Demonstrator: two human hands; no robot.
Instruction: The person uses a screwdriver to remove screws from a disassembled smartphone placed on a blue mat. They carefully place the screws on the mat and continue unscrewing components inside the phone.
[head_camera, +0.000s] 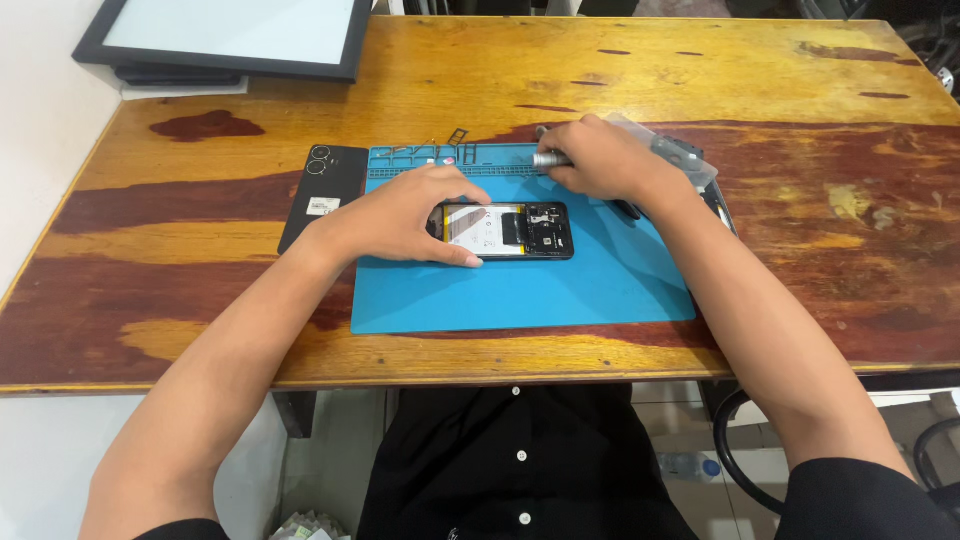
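Glossy varnished wood on the tabletop (640, 80), grain streaked yellow and dark red. Matt blue rubbery work mat (560, 290), smooth. Opened phone (510, 230) showing bare dark inner parts and shiny patches. Detached back cover (320, 195) in smooth black plastic, slightly glossy. Brushed grey metal on the screwdriver (550, 159). Clear crinkled plastic bag (680, 155) alongside.

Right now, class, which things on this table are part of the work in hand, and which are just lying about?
In use:
opened phone, held by left hand
grey screwdriver, in right hand
blue repair mat
removed black back cover

Lying about:
black framed panel
wooden table
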